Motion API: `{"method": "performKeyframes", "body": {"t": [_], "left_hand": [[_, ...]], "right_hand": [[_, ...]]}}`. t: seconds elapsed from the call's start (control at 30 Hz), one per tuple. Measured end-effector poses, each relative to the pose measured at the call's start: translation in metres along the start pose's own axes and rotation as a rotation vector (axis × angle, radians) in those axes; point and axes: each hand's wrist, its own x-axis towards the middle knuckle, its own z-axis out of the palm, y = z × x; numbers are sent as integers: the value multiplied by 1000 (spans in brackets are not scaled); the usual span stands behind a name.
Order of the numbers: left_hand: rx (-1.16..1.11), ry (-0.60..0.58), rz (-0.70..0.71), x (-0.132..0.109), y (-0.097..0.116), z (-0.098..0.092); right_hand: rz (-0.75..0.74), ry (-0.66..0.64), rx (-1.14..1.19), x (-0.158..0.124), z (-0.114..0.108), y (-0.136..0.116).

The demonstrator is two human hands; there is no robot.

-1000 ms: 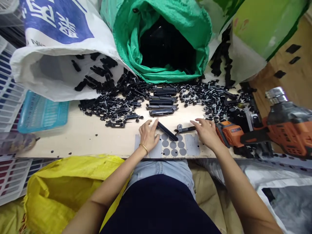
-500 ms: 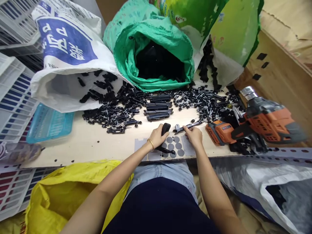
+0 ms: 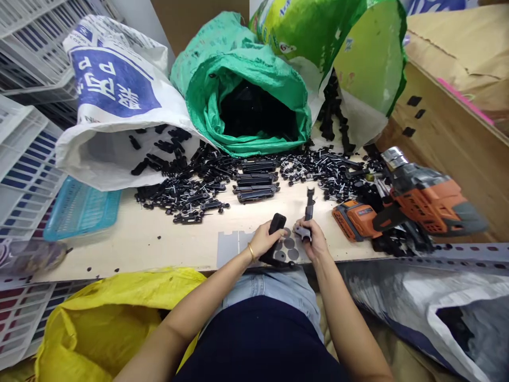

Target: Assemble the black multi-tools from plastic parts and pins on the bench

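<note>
My left hand [image 3: 265, 240] is closed around a black plastic part [image 3: 278, 223] with a broad, rounded end, near the table's front edge. Below that hand, a dark slim arm [image 3: 278, 261] points right; whether it belongs to the same part I cannot tell. My right hand [image 3: 315, 239] grips a slim black bar-shaped part [image 3: 309, 204], its far end pointing away from me. At the near end of this bar a grey tab [image 3: 303, 232] sticks out to the left. Under both hands lies a grey sheet with round discs [image 3: 289, 243].
Several black assembled parts [image 3: 256, 185] lie stacked mid-table between piles of small black pieces [image 3: 191, 196] and pins [image 3: 338, 172]. An orange cordless drill [image 3: 429, 199] lies at right. Open sacks, white [image 3: 99, 130] and green [image 3: 199, 106], stand behind; a blue basket [image 3: 85, 207] sits left.
My right hand has lifted the slim black bar, drawn it nearer and turned it from lying sideways to pointing away. My left hand, still holding its part, has shifted slightly right and nearer.
</note>
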Motion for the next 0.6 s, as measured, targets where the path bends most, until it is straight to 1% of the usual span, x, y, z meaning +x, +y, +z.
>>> {"method": "performKeyframes", "body": {"t": [0.07, 0.17, 0.23, 0.3, 0.47, 0.53, 0.6], "left_hand": [[52, -4, 10, -12, 3, -7], [292, 61, 69, -26, 8, -12], [439, 97, 100, -34, 11, -14], [515, 87, 133, -41, 13, -16], [621, 20, 222, -56, 13, -22], [639, 5, 216, -62, 11, -23], [626, 6, 193, -67, 9, -23]], "right_hand": [[-23, -28, 39, -10, 14, 0], [-34, -97, 6, -21, 36, -3], [-42, -142, -35, -24, 43, -6], [-36, -189, -54, -25, 45, -8], [19, -325, -90, -31, 39, -8], [28, -338, -83, -35, 39, -5], [27, -316, -60, -40, 41, -2]]}}
